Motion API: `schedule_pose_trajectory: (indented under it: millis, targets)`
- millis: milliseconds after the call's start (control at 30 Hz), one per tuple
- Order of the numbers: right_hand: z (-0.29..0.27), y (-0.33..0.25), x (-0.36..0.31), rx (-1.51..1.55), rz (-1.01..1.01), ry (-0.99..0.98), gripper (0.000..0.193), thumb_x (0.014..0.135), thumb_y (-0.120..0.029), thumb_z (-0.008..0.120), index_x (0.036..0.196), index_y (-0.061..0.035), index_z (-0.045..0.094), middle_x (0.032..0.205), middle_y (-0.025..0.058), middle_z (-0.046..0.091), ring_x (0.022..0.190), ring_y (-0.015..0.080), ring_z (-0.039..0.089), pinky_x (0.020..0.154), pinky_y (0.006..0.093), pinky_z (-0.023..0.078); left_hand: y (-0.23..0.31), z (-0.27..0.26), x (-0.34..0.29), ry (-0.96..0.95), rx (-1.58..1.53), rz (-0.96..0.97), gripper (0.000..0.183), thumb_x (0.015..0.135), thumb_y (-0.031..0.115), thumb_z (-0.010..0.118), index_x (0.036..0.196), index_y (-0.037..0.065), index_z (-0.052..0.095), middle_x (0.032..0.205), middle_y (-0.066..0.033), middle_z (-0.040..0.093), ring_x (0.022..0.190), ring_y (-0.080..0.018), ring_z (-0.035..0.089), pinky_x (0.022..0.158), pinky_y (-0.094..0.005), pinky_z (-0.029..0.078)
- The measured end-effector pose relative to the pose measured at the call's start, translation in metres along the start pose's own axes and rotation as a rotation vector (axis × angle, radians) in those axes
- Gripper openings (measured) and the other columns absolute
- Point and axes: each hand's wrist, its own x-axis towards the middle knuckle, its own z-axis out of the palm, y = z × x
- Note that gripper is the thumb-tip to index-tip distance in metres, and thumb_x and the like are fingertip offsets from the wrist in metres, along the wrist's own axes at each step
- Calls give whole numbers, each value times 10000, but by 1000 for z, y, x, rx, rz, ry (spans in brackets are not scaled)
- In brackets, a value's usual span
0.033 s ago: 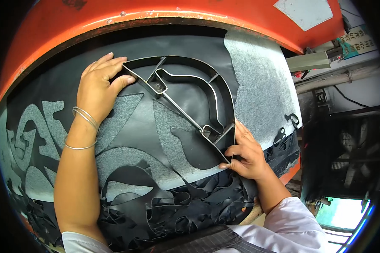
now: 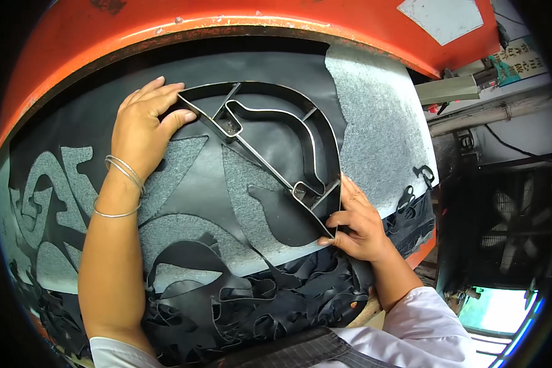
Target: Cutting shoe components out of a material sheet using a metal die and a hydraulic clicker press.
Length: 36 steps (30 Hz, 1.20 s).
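A curved steel cutting die [image 2: 265, 162] lies on a sheet of black leather [image 2: 270, 60], with a bent inner blade and short cross braces. At its upper left corner, my left hand [image 2: 142, 119] grips the metal edge between thumb and fingers. Two thin bangles circle that wrist. My right hand [image 2: 359, 224] pinches the die's lower right corner, thumb below and fingers along the outer wall. Below the die, cut-out openings in the leather bare the grey worn cutting board [image 2: 377, 116], which also shows at the right.
Black leather scraps [image 2: 306, 297] heap along the near edge. An orange machine body [image 2: 227, 15] arches across the far side. At the right are a small hooked scrap [image 2: 424, 175], a pipe [image 2: 494, 116] and a dark fan [image 2: 509, 227].
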Motion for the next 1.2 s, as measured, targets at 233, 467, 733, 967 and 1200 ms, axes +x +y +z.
schedule_pose_trajectory:
  millis: [233, 467, 733, 967, 1200]
  targets:
    - [0, 1, 0, 28, -6, 6, 407, 595, -254, 880, 881, -82, 647, 1355, 334, 480, 1346, 473, 398, 1096, 515, 332, 1, 0, 1, 11, -9, -6, 302, 802, 257, 725, 1007, 36, 724, 1214, -84, 671, 1279, -287, 521, 1081, -413, 358]
    - [-1, -1, 2, 6, -1, 0, 397, 584, -252, 875, 865, -83, 651, 1342, 330, 493, 1345, 464, 404, 1095, 513, 335, 1, 0, 0, 12, -20, -24, 263, 798, 232, 725, 998, 61, 740, 1210, -82, 673, 1273, -279, 529, 1075, -395, 375]
    - [-1, 0, -1, -24, -28, 4, 369, 650, -290, 837, 903, -106, 642, 1356, 295, 497, 1356, 432, 401, 1098, 507, 341, 3, -5, 2, -32, 13, -16, 261, 810, 240, 715, 1014, 79, 744, 1224, -83, 665, 1288, -278, 516, 1102, -412, 352]
    - [0, 2, -3, -63, -54, -3, 386, 709, -344, 803, 956, -107, 625, 1381, 289, 467, 1372, 418, 372, 1123, 509, 312, -5, 1, -1, -2, 1, -26, 268, 807, 257, 729, 1016, 91, 746, 1208, -92, 667, 1277, -270, 526, 1111, -425, 342]
    - [3, 5, -9, -83, -94, 20, 419, 743, -337, 797, 1046, -109, 620, 1409, 281, 444, 1378, 430, 350, 1135, 506, 287, 1, -1, -10, -12, 158, -34, 548, 886, 389, 632, 1307, 46, 561, 1363, -165, 543, 1293, -329, 467, 1129, -446, 302]
